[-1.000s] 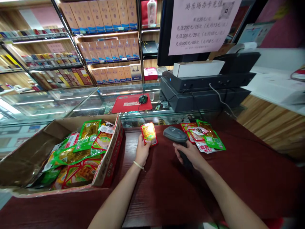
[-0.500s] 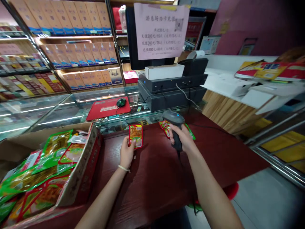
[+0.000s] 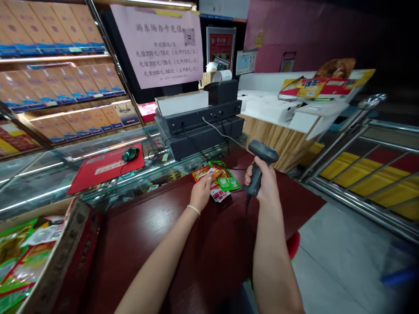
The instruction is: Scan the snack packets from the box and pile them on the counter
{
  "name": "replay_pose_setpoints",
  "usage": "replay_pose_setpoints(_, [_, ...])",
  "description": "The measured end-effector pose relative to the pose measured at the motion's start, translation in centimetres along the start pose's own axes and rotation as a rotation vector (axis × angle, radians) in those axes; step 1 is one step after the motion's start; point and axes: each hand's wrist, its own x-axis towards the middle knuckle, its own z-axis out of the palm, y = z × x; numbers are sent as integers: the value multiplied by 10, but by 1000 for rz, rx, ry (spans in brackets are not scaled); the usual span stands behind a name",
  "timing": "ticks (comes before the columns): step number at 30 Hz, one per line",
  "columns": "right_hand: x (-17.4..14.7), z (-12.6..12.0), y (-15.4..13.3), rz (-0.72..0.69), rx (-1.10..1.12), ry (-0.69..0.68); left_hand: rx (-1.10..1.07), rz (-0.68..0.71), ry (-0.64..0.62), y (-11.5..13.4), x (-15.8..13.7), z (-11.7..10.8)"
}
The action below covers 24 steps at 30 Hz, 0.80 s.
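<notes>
My right hand [image 3: 264,176] is wrapped round the handle of a dark barcode scanner [image 3: 262,152], raised above the table with its head pointing up and away from me. Over a small pile of snack packets, my left hand [image 3: 202,191] has its fingers closed at a packet's edge; the fingertips partly blend with the packaging. A green snack packet [image 3: 231,179] lies on the right of this pile. Red-edged packaging [image 3: 199,173] shows behind the hand, and a white-and-red packet [image 3: 220,195] shows in front. My left wrist bears a pale band.
An open carton [image 3: 62,257] of snack packets stands on the dark red table [image 3: 144,244] at left. Beyond are a glass counter with a red mat [image 3: 108,168] and mouse [image 3: 130,153], and a cash drawer [image 3: 203,137]. A metal railing [image 3: 353,174] is at right.
My left hand has moved right with the snack packet, from beside the carton to the pile. The scanner has shifted off the pile to the right in my right hand. The view has turned right.
</notes>
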Motion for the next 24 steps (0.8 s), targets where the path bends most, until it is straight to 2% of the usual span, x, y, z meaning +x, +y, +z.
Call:
replay_pose_setpoints(4, [0,-5,-3,4,18,28,-59,-26,-64,-10,5,26])
replay_pose_setpoints(6, [0,-4,-3,0,22,21,-44,3,-42,-10,4,28])
replay_pose_setpoints(9, [-1,-1,-2,0,-5,-7,-50,26,25,-2,2,18])
replay_pose_setpoints(14, [-5,10,0,11,-23,-55,-72,-2,130,23,-5,-14])
replay_pose_setpoints(18, [-11,27,1,73,9,-146,-138,4,200,55,-18,-47])
replay_pose_setpoints(24, [-35,82,5,221,5,-372,-119,54,242,115,-66,-116])
